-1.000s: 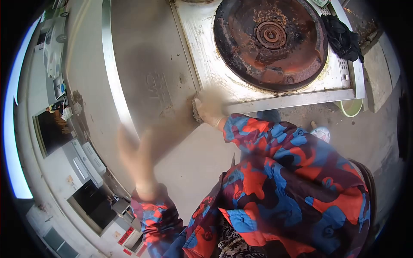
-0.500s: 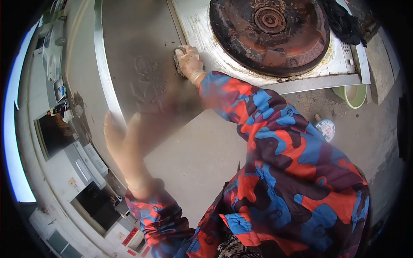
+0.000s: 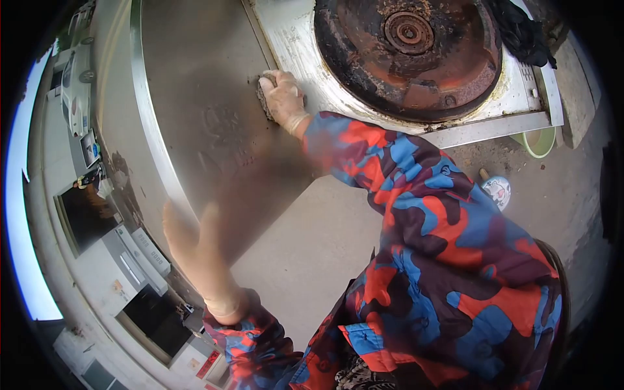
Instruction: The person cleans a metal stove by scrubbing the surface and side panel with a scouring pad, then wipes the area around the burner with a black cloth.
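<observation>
My right hand, in a thin pale glove, is closed over a grey scouring pad. The pad presses on the brownish metal counter near its seam with the white stove top. Gloved as well, my left hand straddles the counter's shiny raised edge, thumb on one side and fingers on the other. A smeared patch in the view blurs its fingertips. Wet-looking marks lie on the counter between my hands.
A rusty round burner plate fills much of the white stove top. Black cloth or plastic lies at its far right. Below are a green bucket and a patterned round item. Parked cars stand beyond the counter.
The view has shifted slightly. My right hand with the scouring pad has slid a little along the counter, and my left hand stays at the edge.
</observation>
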Motion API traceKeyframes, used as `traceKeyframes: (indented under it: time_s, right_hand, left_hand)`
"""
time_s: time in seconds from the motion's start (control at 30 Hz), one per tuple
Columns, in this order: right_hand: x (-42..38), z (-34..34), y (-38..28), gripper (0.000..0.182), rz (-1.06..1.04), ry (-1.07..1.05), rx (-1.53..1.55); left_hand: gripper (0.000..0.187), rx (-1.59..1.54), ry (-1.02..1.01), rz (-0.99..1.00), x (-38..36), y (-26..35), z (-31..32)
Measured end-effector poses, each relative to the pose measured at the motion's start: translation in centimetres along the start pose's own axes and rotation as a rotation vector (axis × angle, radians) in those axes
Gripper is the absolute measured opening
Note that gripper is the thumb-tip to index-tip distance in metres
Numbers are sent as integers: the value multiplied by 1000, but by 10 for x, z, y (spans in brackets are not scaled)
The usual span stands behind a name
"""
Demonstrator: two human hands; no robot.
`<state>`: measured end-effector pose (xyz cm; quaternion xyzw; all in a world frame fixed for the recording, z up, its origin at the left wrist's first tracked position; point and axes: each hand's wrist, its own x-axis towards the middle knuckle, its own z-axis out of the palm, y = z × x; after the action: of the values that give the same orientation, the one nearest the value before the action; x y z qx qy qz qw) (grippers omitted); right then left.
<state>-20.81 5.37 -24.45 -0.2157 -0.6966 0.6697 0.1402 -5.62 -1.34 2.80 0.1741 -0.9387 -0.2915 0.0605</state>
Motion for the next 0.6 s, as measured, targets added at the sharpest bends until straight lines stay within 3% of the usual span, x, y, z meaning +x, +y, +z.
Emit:
traceKeyframes:
  time_s: [0.07,0.1,0.13,0.23,0.33,0.4,0.5,0.6]
  right_hand:
    - [-66,-47,-37,36,-183,-164,89]
    - [-94,-60,-37,38,-408,-150,102]
    - [-119,-75,-48,37,-397,-215,135]
    - [-90,-58,-37,37,-471,-209,133]
    - [20,10,-9,31,-157,-19,-8]
    - [51,21,-10,32,24,-64,-61]
    - [9,3,-12,35,-98,-29,25]
    - [-81,-54,-36,36,-326,-165,106]
  left_hand:
    - [66,-6,-5,3,-1,2,1]
    - [66,-2,-14,0,-2,2,0]
    - [65,38,-50,38,1,3,-2]
    - [66,66,-38,23,0,4,0]
    - [66,21,-45,3,0,6,0]
    - [66,26,-34,7,1,5,0]
    - [66,25,-39,13,0,5,-1]
    - [66,9,-38,1,-2,3,0]
